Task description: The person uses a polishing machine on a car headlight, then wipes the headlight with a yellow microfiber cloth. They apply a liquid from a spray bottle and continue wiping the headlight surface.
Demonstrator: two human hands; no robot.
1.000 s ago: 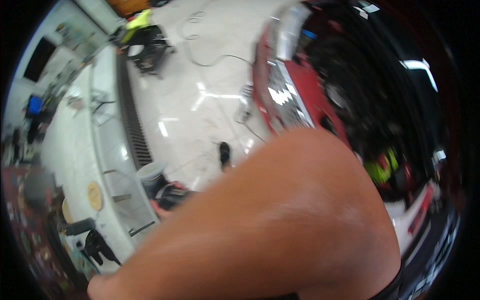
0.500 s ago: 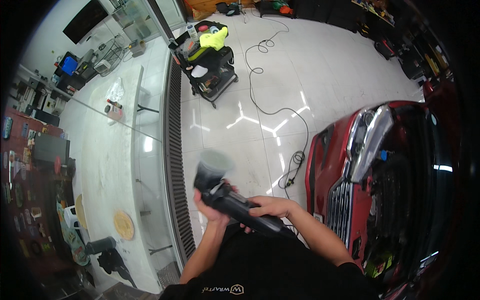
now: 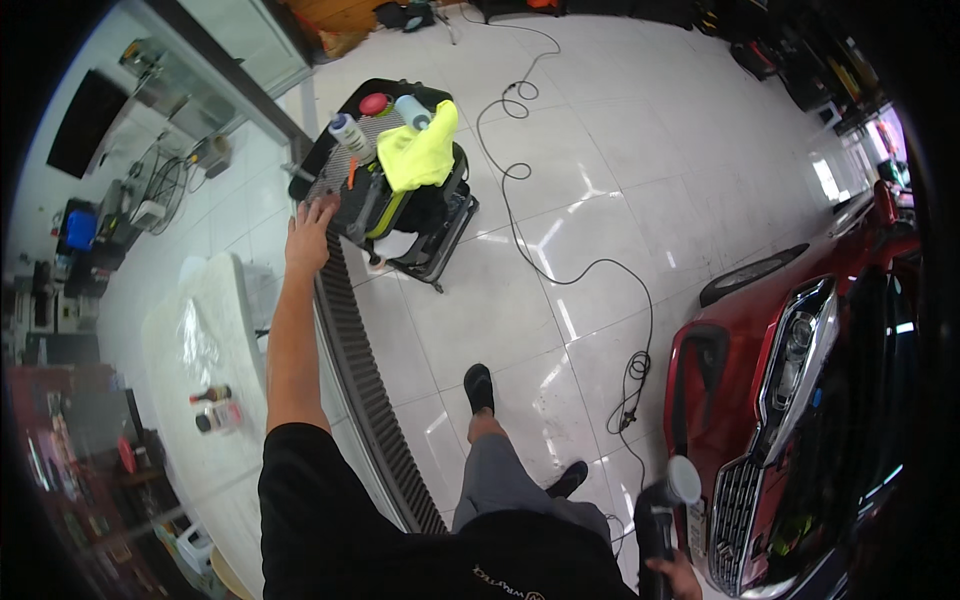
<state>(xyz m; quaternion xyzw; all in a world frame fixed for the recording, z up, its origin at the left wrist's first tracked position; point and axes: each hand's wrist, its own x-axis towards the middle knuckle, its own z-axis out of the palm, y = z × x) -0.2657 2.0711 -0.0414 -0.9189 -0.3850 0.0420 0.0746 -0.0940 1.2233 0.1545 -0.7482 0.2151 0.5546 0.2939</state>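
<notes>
My left hand [image 3: 310, 232] reaches out to the near corner of a black rolling cart [image 3: 335, 185], its fingers stretched over the edge of the top tray. A white bottle [image 3: 350, 137], a light-blue bottle [image 3: 412, 112], a round red item [image 3: 375, 104] and an orange tool [image 3: 352, 174] are on the cart. Over its right side hangs a neon-yellow cloth [image 3: 420, 155]. Down by my right side, my right hand [image 3: 682, 575] grips a black polisher [image 3: 655, 525]. Its pale round pad [image 3: 684, 480] is uppermost, close to the red car's front.
A red car [image 3: 740, 360] with its hood up stands at right. A black cable [image 3: 590, 264] winds across the tiled floor. At left, behind glass, a white table [image 3: 180, 420] holds bottles and a plastic bag. A dark slatted track [image 3: 370, 410] runs beside my legs.
My left hand has let go of the polisher and stretched forward to the cart. My right hand has lowered the polisher to my right side. The cart is now nearer.
</notes>
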